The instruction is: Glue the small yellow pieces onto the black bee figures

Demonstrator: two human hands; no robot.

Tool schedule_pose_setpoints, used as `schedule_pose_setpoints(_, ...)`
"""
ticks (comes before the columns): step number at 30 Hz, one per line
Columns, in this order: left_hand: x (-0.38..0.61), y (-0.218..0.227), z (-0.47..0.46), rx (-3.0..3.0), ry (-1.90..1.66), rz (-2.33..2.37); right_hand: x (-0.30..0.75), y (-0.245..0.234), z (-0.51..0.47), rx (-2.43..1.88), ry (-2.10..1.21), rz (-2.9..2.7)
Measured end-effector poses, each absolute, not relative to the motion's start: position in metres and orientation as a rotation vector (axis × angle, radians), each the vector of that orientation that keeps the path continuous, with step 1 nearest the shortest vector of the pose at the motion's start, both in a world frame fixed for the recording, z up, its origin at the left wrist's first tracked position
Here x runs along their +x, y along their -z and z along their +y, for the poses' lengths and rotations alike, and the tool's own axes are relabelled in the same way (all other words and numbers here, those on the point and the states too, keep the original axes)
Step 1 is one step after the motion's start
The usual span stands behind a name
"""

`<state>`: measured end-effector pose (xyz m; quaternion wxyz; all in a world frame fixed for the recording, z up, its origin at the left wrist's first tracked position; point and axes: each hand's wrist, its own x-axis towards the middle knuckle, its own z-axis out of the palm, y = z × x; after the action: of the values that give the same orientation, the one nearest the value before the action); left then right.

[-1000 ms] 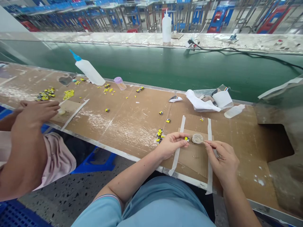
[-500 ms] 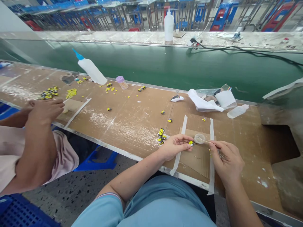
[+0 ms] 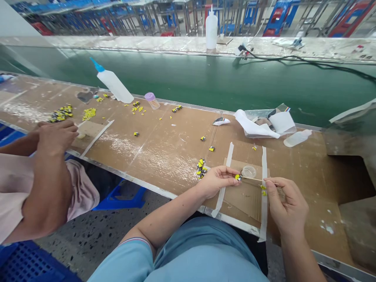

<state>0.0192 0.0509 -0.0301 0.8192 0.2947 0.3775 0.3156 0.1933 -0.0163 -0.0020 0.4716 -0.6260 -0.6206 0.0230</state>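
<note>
Left hand (image 3: 219,181) pinches a small yellow-and-black part (image 3: 237,177), blocky and glossy, between thumb and forefinger. Right hand (image 3: 286,203) grips a thin stick (image 3: 256,179), pale and wood-like, by its rear end. Both sit low over a matte, scuffed cardboard sheet (image 3: 243,197) taped to the bench. The stick's long axis runs nearly level across the view, its tip pointing left and meeting the part. A shallow round clear dish (image 3: 248,171) lies just behind.

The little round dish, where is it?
The dish sits right of centre in the head view, on the cardboard pad between two tape strips, just beyond the thin stick the right hand holds toward the left hand.
</note>
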Motion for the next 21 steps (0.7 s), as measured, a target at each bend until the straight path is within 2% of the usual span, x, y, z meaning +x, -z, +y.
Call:
schedule_pose_setpoints(9, 0.0196, 0.0264, 0.0494, 0.633, -0.677, 0.786, 0.1910, 0.0066, -0.0167, -1.498, -0.053, -1.608)
schedule_pose_setpoints(17, 0.0189, 0.0294, 0.0483, 0.679, -0.670, 0.814, 0.1875, 0.0057, -0.0164, -1.465, 0.133, -1.717)
schedule_pose_setpoints(21, 0.0190, 0.0295, 0.0489, 0.661, -0.671, 0.809, 0.1896, 0.0053, -0.0185, -1.487, 0.068, -1.645)
